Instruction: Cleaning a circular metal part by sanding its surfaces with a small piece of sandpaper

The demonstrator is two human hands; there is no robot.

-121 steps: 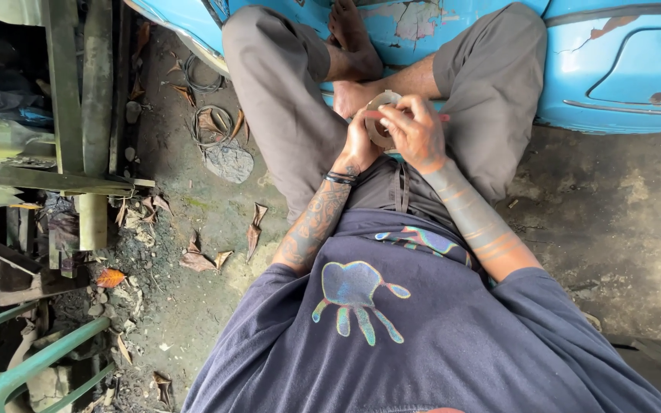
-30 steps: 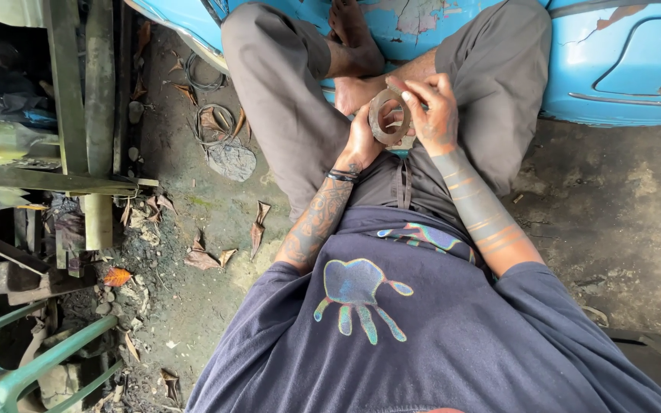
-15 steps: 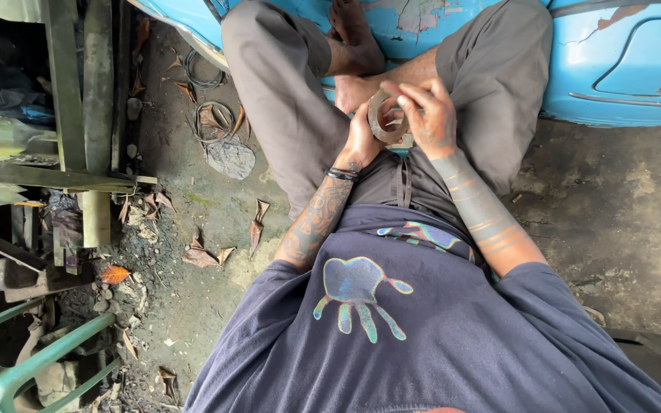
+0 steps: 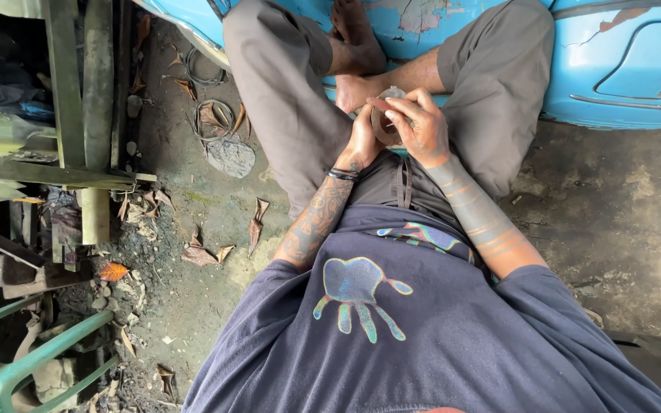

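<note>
I sit cross-legged on the ground in grey trousers and a dark blue shirt. Both hands meet above my lap around a small round brownish ring-shaped object [image 4: 385,122], perhaps a roll of tape. My left hand [image 4: 361,144] cups it from below and the side. My right hand [image 4: 421,126] grips it from the right, fingers curled over its top edge. My bare feet [image 4: 357,53] rest just beyond the hands, against a light blue painted metal body [image 4: 621,61].
Dirt floor with dry leaves [image 4: 258,222] and wire coils [image 4: 212,115] to the left. Green wooden beams [image 4: 78,99] and clutter stand at far left; green metal rods [image 4: 47,352] at bottom left. The blue panel spans the top edge.
The ring-shaped object has been turned between my hands; a second ago its open face showed, now my right fingers cover more of it. Hands stay in the same place.
</note>
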